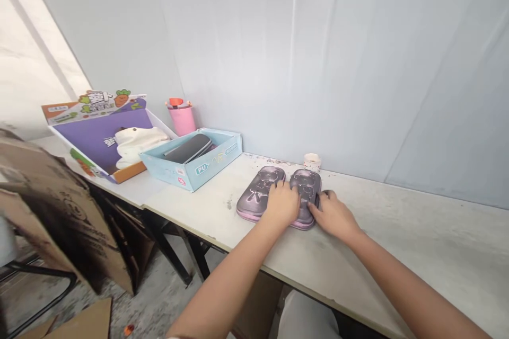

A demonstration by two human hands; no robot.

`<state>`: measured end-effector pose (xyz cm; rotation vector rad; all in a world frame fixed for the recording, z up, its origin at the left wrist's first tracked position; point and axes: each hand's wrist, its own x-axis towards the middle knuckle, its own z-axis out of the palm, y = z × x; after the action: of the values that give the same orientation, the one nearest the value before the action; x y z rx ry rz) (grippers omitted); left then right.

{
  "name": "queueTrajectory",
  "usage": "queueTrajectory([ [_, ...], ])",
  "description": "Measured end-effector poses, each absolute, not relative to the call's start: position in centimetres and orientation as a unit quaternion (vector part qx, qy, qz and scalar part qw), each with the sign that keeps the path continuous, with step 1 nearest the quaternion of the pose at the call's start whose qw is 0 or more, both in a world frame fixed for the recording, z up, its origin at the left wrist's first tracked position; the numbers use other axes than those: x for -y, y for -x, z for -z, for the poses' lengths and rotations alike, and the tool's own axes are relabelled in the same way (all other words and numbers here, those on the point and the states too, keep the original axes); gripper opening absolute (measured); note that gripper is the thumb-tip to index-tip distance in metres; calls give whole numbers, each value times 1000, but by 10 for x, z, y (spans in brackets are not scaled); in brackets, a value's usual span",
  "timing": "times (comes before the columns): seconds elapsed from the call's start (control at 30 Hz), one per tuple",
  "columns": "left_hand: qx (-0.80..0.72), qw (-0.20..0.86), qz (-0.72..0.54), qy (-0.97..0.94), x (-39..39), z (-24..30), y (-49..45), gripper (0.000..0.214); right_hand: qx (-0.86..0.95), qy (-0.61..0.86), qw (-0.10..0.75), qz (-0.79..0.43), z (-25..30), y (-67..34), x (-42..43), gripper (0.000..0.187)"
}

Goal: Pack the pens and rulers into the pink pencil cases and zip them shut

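Two dark metallic-purple hard pencil cases with pink zip edges lie side by side on the table. The left pencil case has a raised cartoon design. The right pencil case is partly covered by my hands. My left hand lies over the gap between the cases, its fingers curled at the left side of the right case. My right hand is on that case's right edge, with the thumb on its top and the other fingers bent at its side. Both hands grip the right case between them.
A light-blue display box holding a dark grey case stands to the left. Beyond it are a purple-lined carton with a white pouch and a pink cup. A paper cup stands by the wall. Flattened cardboard leans at left.
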<state>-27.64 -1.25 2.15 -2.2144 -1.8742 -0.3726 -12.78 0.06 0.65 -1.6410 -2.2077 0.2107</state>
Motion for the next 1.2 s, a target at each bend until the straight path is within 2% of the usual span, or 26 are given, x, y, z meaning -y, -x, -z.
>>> queueTrajectory([
  [0.1,646,155,148,733,-8,-31,311,38,816,539,206,10,-21,148,-10,41],
  [0.17,700,123,154,686,-21,-33,338,43,849,491,195,29,-28,167,-13,39],
  [0.27,779,-32,123,615,-36,-32,376,60,886,438,143,41,-30,197,-14,40],
  [0.37,786,-148,106,591,-40,-28,401,72,905,410,106,45,-23,216,-12,44],
  [0.6,686,-427,246,535,-19,-37,414,70,937,331,115,-10,-24,200,-2,37],
  [0.7,593,-491,321,552,-9,-58,404,67,934,310,178,-6,-42,176,-4,35],
  [0.8,545,-502,352,572,-3,-88,383,65,887,327,325,-6,-72,143,-10,31],
  [0.87,538,-492,324,603,0,-110,361,63,838,339,428,0,-96,116,-12,29],
  [0.93,519,-483,245,661,1,-129,334,59,813,337,474,-11,-117,87,-12,29],
  [1.0,484,-463,137,729,0,-144,302,52,843,322,425,-64,-133,56,-6,30],
  [1.13,428,-379,-23,820,0,-155,233,44,913,293,190,-212,-141,-6,15,28],
  [1.2,414,-341,-71,841,2,-156,201,45,908,321,141,-229,-136,-32,29,26],
])
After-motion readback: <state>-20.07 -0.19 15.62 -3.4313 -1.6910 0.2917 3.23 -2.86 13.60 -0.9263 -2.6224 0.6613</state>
